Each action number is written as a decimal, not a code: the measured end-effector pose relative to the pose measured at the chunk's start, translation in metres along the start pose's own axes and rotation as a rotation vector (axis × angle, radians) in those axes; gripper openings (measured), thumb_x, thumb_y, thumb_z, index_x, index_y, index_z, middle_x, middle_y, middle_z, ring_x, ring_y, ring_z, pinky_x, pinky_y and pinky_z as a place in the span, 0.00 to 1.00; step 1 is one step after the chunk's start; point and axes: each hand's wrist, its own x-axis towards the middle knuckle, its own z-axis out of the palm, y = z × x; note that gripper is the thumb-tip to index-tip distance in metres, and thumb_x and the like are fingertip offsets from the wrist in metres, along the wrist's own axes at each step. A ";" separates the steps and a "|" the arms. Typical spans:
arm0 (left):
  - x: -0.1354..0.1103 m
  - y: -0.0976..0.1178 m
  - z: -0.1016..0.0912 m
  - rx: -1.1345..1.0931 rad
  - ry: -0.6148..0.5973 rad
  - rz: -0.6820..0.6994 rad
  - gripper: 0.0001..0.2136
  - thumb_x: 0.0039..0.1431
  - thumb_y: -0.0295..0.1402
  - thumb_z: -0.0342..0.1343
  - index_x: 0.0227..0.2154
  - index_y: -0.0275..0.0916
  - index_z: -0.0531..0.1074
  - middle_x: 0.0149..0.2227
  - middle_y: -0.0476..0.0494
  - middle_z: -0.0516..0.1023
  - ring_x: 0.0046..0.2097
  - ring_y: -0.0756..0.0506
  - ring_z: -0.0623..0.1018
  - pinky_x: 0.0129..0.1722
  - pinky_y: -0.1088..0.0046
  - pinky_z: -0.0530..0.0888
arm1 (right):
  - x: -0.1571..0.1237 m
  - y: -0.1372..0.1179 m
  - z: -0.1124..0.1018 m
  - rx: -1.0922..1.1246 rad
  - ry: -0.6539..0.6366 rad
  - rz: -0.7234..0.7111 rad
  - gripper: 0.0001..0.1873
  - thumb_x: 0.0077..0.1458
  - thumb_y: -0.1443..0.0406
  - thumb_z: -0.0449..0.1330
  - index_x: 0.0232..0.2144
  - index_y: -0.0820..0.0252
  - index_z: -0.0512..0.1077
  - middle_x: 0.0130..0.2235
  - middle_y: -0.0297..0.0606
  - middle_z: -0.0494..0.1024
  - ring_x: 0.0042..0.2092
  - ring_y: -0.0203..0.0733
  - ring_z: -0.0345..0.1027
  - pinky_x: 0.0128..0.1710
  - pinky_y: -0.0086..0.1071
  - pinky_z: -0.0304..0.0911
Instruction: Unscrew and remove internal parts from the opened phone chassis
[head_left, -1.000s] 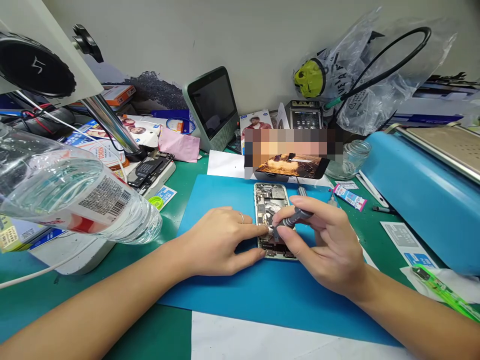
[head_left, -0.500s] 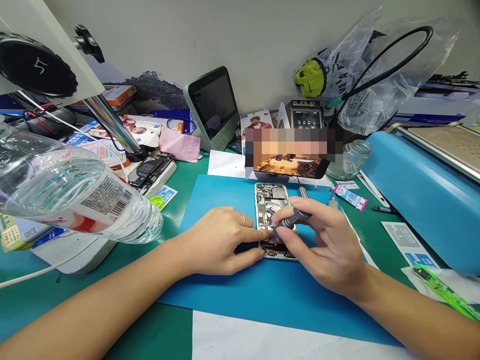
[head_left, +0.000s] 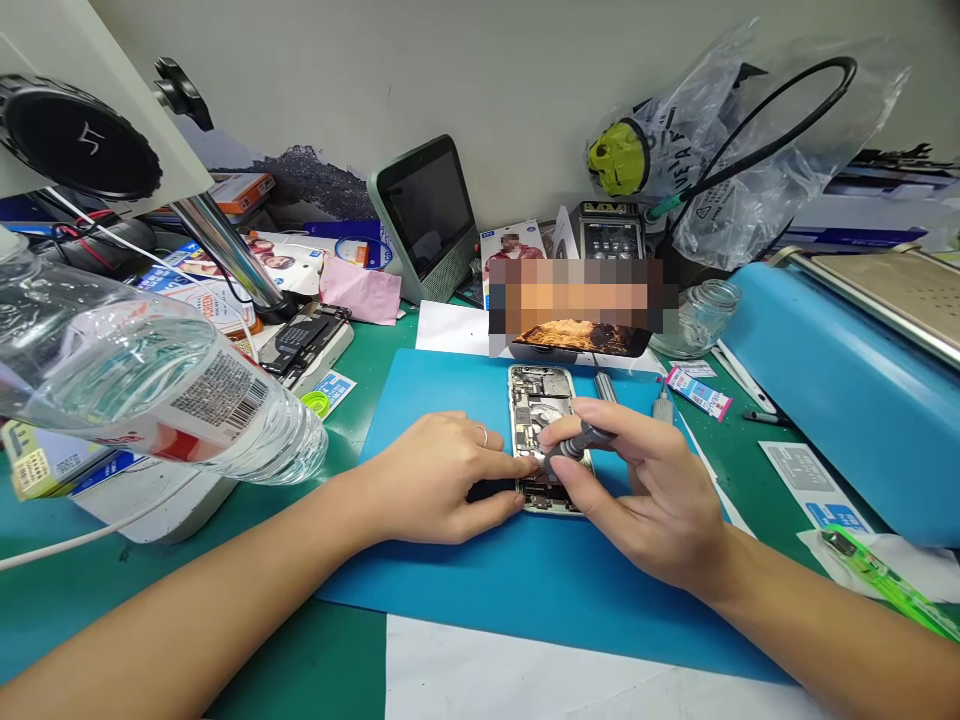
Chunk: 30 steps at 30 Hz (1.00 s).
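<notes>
Blue mat (head_left: 450, 385) on the bench (head_left: 742, 470) carries the opened phone (head_left: 541, 398). My left hand (head_left: 431, 480) lies flat, fingers released, steadying its edge. My right hand (head_left: 652, 500) grasps the screwdriver (head_left: 581, 440), tip in the chassis. Judgement: hold it upright, press lightly.

Counter (head_left: 330, 660): green. Mat (head_left: 450, 400): bright blue, plain. Phone (head_left: 536, 395): pale green frame, silver and black insides. Screwdriver (head_left: 579, 444): dark grey. Cloth (head_left: 358, 292): pink. Bottle (head_left: 150, 390): clear, white label with black barcode, red band. Machine (head_left: 825, 400): light blue. Sheet (head_left: 525, 680): white.
</notes>
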 end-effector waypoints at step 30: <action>0.000 -0.001 0.000 -0.026 0.006 -0.018 0.11 0.69 0.37 0.52 0.48 0.44 0.76 0.31 0.48 0.75 0.32 0.46 0.75 0.33 0.67 0.62 | 0.000 -0.002 0.000 0.003 0.016 0.012 0.33 0.59 0.76 0.61 0.63 0.51 0.60 0.46 0.40 0.82 0.43 0.41 0.80 0.40 0.33 0.81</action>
